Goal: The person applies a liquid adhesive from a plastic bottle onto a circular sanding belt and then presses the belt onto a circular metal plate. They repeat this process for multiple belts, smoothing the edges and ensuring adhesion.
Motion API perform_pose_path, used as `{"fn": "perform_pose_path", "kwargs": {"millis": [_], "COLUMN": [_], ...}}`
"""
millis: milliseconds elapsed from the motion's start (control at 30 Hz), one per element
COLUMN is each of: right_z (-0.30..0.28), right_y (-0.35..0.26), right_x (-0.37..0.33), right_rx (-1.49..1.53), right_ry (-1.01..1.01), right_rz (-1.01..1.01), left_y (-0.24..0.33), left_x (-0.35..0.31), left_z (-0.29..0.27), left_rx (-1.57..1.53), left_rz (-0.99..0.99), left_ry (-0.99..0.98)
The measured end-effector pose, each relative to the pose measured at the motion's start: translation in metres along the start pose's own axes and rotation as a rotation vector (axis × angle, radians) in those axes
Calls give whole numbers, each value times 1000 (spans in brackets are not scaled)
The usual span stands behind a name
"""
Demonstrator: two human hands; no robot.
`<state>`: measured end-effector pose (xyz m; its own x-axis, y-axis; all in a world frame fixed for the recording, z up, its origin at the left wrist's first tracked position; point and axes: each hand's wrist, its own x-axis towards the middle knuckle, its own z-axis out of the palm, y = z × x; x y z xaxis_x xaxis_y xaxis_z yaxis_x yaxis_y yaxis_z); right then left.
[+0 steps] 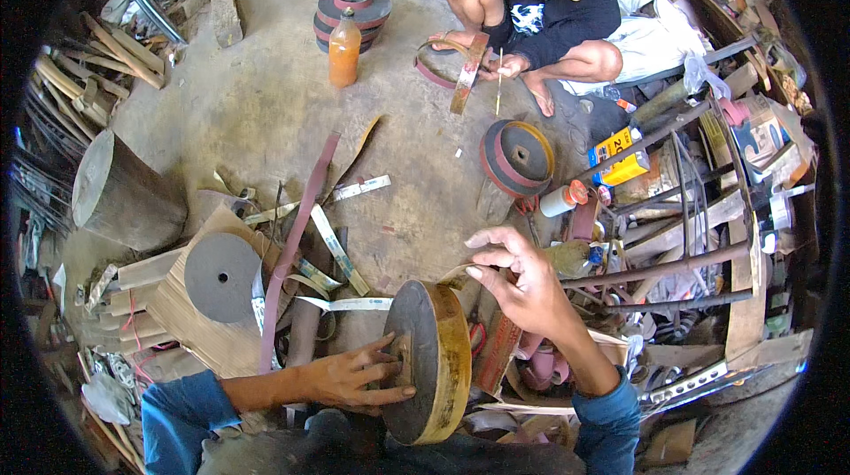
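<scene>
A thick wheel with a dark grey face and a worn yellow-brown rim stands on edge close to my body. My left hand holds it from the left, fingers spread over the light patch at the middle of its face. My right hand is raised beyond the wheel's upper right, with thumb and forefinger pinching the end of a narrow brownish strip. That strip runs down to the top of the rim; the join is partly hidden. Left of the wheel lies a long dark red abrasive strip.
Another grey disc lies on cardboard at left. Red-rimmed wheels stand ahead, near a bottle of orange liquid. Across from me a seated person holds a strip loop and a brush-like stick. Metal bars and scrap crowd the right.
</scene>
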<state>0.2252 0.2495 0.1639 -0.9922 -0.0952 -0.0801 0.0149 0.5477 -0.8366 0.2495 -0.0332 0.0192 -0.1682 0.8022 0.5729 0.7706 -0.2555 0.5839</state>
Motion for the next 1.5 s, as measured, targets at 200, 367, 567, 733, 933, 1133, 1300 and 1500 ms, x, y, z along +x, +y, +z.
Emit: {"fn": "perform_pose_path", "kwargs": {"millis": [200, 367, 567, 733, 933, 1133, 1300, 1500], "right_z": [1, 6, 9, 7, -9, -14, -4, 11], "right_y": [-22, -21, -15, -23, -27, -35, -30, -8], "right_x": [-21, -28, -36, -46, -43, -56, -76, -85], "right_rx": [-93, -110, -70, -186, -158, -489, -596, -609], "right_ry": [2, 55, 124, 71, 119, -80, -197, -264], "right_rz": [-57, -212, -362, -373, -531, -750, -762, -917], "left_y": [-2, -5, -5, -7, -9, -11, -13, -15], "left_x": [-3, -3, -2, -1, 1, 4, 5, 2], "left_z": [-9, -9, -12, -14, -14, -17, -20, -23], "left_rx": [64, 63, 75, 64, 16, 27, 28, 37], "left_rz": [-85, -87, -96, -112, -144, -176, -215, -305], "left_ry": [-203, -215, -214, -202, -85, -85, -83, -115]}}
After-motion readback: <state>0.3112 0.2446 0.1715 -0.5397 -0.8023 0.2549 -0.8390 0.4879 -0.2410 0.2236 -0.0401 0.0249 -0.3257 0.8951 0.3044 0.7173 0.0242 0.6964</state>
